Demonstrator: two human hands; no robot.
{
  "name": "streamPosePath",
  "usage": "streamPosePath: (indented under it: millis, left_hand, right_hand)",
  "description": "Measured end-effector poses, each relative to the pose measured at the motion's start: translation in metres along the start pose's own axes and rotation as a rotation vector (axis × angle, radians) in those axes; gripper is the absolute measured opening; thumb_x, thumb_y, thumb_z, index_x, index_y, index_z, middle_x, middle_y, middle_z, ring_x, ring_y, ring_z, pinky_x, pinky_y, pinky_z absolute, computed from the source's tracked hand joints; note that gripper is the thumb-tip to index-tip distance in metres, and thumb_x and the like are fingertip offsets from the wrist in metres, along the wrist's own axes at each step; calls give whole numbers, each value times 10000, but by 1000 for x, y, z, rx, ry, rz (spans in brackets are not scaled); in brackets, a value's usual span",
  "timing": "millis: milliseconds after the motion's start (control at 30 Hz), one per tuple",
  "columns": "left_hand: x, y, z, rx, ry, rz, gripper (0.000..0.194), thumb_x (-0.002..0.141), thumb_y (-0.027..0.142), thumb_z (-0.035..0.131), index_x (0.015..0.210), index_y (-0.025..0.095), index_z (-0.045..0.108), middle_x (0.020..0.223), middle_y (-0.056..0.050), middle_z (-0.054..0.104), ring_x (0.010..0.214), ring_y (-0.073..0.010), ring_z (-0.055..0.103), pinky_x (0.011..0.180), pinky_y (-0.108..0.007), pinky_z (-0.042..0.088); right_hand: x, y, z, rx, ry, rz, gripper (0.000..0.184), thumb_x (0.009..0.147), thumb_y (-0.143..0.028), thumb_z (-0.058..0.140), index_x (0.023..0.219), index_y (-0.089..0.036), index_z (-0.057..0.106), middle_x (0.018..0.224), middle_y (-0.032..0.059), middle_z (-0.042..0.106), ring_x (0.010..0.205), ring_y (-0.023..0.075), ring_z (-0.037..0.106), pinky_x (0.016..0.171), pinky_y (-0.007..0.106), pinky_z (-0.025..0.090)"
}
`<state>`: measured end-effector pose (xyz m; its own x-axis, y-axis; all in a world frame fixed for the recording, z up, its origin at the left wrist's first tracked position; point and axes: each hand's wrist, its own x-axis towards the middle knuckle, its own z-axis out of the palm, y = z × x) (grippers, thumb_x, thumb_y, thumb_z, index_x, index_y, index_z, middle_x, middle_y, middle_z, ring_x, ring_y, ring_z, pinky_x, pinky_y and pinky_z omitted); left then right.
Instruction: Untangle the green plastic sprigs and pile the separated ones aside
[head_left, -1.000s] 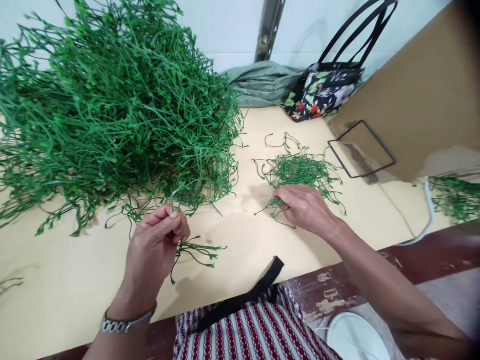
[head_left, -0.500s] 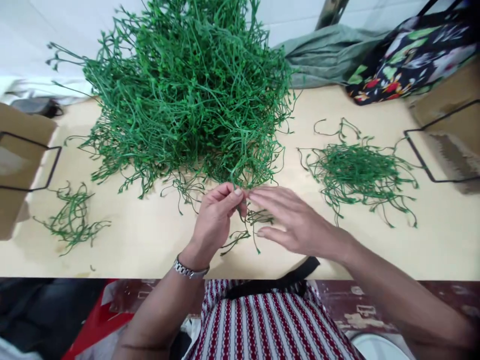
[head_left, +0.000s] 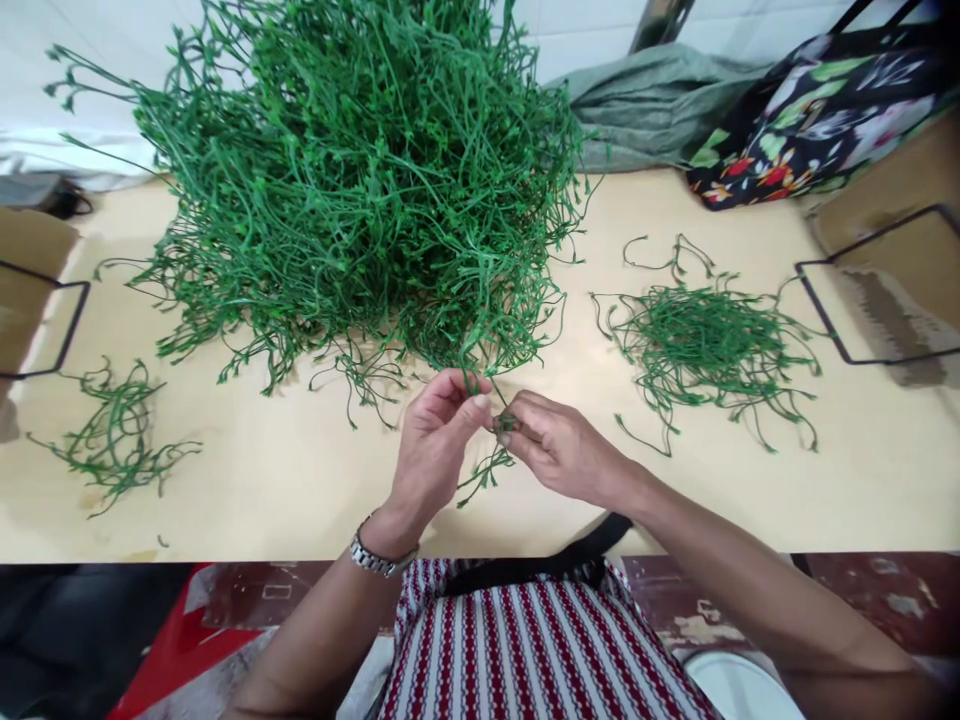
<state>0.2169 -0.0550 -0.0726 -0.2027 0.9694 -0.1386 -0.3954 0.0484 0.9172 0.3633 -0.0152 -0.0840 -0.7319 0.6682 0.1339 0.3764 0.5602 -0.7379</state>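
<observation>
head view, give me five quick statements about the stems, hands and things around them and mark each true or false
1. The big heap of green stems is toward the back of the table. True.
2. The left hand and right hand are far apart, each over a different pile. False: they are close together in front of the big heap, both with green stems in their fingers.
3. The watch is on the right wrist. False: it is on the left wrist.
4. The right pile is bigger than the left pile. True.
5. The flowered bag is at the back right, beside a grey-green cloth. True.
</observation>
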Motion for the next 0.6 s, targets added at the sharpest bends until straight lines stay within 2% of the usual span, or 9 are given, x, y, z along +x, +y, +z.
streamPosePath:
  millis: [133, 333, 467, 533, 600]
  left_hand:
    - [-5, -7, -4, 54, -34, -12, 194, 651, 76, 639, 806, 167, 565, 810, 15, 545, 703, -68, 510, 662, -174, 416]
    - [-7, -6, -5, 122, -48, -45, 147, 639, 69, 617, 736, 157, 550, 736, 19, 541, 676, -79, 495, 631, -189, 403]
    - [-9, -2, -5, 303, -21, 3, 106, 661, 75, 595, 703, 153, 536, 704, 22, 521, 649, -79, 477, 630, -201, 392]
    - [-11, -2, -4, 406, -20, 64, 105, 667, 79, 590, 696, 159, 529, 688, 23, 518, 648, -86, 478, 633, -209, 394]
    - [-12, -1, -3, 457, -51, 79, 94, 676, 91, 587, 692, 162, 527, 667, 23, 518, 634, -90, 478, 618, -213, 397]
  right_hand:
    - [-1, 3, 3, 41, -54, 42, 83, 834, -173, 437, 751, -177, 436, 681, -15, 449, 608, 95, 416, 561, 215, 317]
    - [-3, 1, -1, 316, -141, 128, 57, 840, -210, 424, 800, -173, 439, 696, -24, 408, 606, 83, 380, 538, 201, 308]
    - [-2, 1, -2, 673, -278, 205, 239, 856, -406, 429, 879, -168, 445, 730, -17, 404, 633, 86, 389, 529, 200, 322]
    - [-1, 2, 3, 764, -254, 261, 358, 797, -508, 493, 873, -163, 438, 712, -25, 391, 619, 83, 371, 521, 200, 314]
    - [0, 1, 7, 788, -220, 334, 401, 735, -518, 569, 857, -163, 429, 708, -30, 394, 612, 77, 369, 516, 196, 311]
